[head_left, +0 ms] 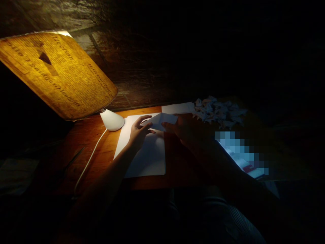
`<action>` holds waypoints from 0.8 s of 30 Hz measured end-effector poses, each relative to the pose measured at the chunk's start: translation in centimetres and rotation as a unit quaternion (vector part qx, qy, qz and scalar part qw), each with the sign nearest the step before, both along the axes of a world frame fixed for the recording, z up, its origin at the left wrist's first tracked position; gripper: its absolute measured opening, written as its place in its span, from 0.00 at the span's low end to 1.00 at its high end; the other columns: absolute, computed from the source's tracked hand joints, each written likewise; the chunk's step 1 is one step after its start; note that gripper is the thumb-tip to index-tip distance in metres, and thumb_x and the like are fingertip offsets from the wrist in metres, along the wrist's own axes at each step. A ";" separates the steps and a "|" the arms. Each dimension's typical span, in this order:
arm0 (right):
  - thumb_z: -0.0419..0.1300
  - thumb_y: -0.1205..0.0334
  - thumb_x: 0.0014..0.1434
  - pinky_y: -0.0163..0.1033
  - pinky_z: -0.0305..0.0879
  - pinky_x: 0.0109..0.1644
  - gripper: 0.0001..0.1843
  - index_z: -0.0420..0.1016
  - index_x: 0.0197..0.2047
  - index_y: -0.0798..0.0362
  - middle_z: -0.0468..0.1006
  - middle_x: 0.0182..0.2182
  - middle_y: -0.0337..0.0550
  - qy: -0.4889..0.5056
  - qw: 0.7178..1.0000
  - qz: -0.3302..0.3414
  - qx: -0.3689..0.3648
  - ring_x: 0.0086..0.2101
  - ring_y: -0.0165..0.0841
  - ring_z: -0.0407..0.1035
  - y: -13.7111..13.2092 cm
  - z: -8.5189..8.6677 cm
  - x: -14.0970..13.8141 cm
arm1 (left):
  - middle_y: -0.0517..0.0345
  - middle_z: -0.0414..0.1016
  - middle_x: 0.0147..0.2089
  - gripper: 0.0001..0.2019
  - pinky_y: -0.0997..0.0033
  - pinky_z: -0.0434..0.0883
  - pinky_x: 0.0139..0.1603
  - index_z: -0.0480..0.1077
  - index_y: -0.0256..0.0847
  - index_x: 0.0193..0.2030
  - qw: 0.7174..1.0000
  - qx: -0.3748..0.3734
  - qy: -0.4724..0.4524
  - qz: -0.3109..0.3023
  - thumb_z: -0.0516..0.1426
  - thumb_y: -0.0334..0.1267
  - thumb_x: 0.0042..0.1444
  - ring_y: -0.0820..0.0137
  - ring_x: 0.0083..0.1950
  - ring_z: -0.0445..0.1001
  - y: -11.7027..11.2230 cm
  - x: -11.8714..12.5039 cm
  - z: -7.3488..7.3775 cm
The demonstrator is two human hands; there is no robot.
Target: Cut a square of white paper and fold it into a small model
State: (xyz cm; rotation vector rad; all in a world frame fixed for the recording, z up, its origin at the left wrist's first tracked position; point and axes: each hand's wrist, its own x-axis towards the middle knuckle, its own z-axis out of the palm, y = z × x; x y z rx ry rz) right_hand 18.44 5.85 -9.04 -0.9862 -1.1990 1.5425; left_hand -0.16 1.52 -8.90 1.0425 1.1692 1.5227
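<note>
A small folded piece of white paper is held up between my two hands, with a crease running down from its top middle. My left hand has its thumb against the paper's left end, the other fingers curved and partly apart around it. Dark in shadow, my right hand pinches the right end, thumb in front. Below them lies a stack of white paper sheets on the wooden table. How the back of the folded paper looks is hidden.
A lit lamp with a printed shade and white base stands at left, its white cord trailing forward. Behind lie white paper strips and a pile of folded paper pieces. A glowing phone lies at right.
</note>
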 end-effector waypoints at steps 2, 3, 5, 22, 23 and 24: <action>0.76 0.59 0.44 0.51 0.77 0.51 0.26 0.72 0.45 0.50 0.83 0.44 0.47 -0.017 1.000 0.013 0.015 0.45 0.42 0.78 0.3 -0.6 -0.2 | 0.57 0.79 0.40 0.19 0.72 0.77 0.31 0.77 0.42 0.45 1.000 0.007 -0.006 0.004 0.71 0.42 0.47 0.72 0.32 0.77 0.0 -0.1 0.2; 0.76 0.60 0.43 0.52 0.77 0.52 0.30 0.70 0.48 0.50 0.81 0.47 0.49 -0.034 0.999 0.002 0.038 0.46 0.43 0.77 0.4 -0.9 -0.2 | 0.57 0.79 0.39 0.18 0.73 0.77 0.30 0.77 0.42 0.44 1.000 0.006 -0.008 0.001 0.71 0.43 0.47 0.72 0.32 0.76 0.0 -0.1 0.3; 0.76 0.63 0.41 0.53 0.75 0.54 0.38 0.67 0.55 0.51 0.78 0.52 0.53 -0.089 0.987 -0.044 0.128 0.50 0.44 0.75 0.5 -1.1 -0.2 | 0.59 0.77 0.34 0.15 0.74 0.76 0.28 0.77 0.41 0.40 1.000 -0.006 -0.008 -0.003 0.71 0.43 0.46 0.73 0.29 0.74 0.0 -0.2 0.3; 0.66 0.53 0.61 0.43 0.67 0.47 0.11 0.80 0.44 0.48 0.81 0.43 0.45 -0.266 0.900 0.053 0.341 0.43 0.40 0.74 -0.5 0.1 0.4 | 0.60 0.76 0.35 0.25 0.76 0.73 0.34 0.77 0.41 0.47 0.997 -0.013 -0.008 -0.072 0.74 0.46 0.43 0.73 0.33 0.75 -0.5 0.6 0.5; 0.65 0.54 0.61 0.42 0.65 0.43 0.09 0.81 0.42 0.48 0.82 0.39 0.43 -0.267 0.907 0.044 0.324 0.39 0.38 0.74 -0.7 0.3 0.4 | 0.61 0.75 0.34 0.25 0.76 0.73 0.34 0.76 0.41 0.48 0.997 -0.015 -0.013 -0.072 0.74 0.45 0.43 0.74 0.32 0.75 -0.5 0.6 0.4; 0.65 0.53 0.62 0.41 0.64 0.40 0.09 0.81 0.40 0.49 0.81 0.36 0.42 -0.268 0.912 0.035 0.307 0.35 0.37 0.73 -0.8 0.4 0.4 | 0.62 0.76 0.34 0.25 0.77 0.72 0.34 0.76 0.41 0.48 0.997 -0.017 -0.015 -0.070 0.74 0.44 0.43 0.74 0.32 0.75 -0.6 0.6 0.4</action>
